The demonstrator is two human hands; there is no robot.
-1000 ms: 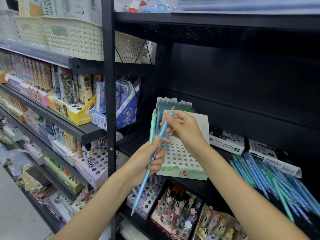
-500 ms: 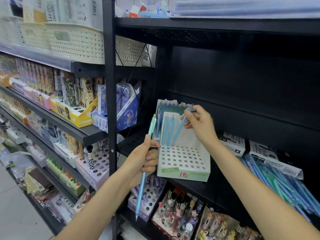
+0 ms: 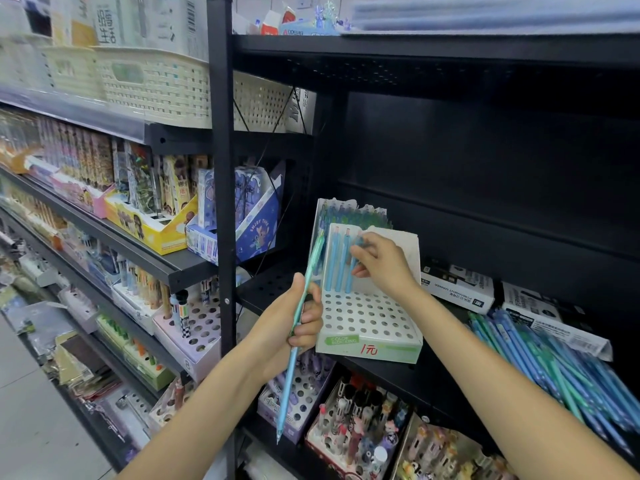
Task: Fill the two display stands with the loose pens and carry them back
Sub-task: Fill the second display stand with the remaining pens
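A white perforated display stand (image 3: 368, 348) marked "1元" sits on the black shelf. Three light-blue pens stand in its back row. My right hand (image 3: 382, 265) pinches the top of the rightmost of them, a blue pen (image 3: 350, 277), which stands in a hole. My left hand (image 3: 294, 327) grips a green-and-blue pen (image 3: 289, 382) just left of the stand, tip pointing down. A second stand (image 3: 346, 211), packed with blue and green pens, stands right behind the first. A heap of loose pens (image 3: 554, 358) lies on the shelf to the right.
Boxes of markers (image 3: 457, 285) lie behind the loose pens. A black upright post (image 3: 221, 202) stands just left of my left hand. The shelf below holds character-pen displays (image 3: 360, 431). Shelves on the left carry boxed stationery (image 3: 152, 223) and cream baskets (image 3: 156, 84).
My right hand took a blue pen from beside my left hand, carried it to the stand's back row and set it upright as the third pen. My left hand keeps one pen.
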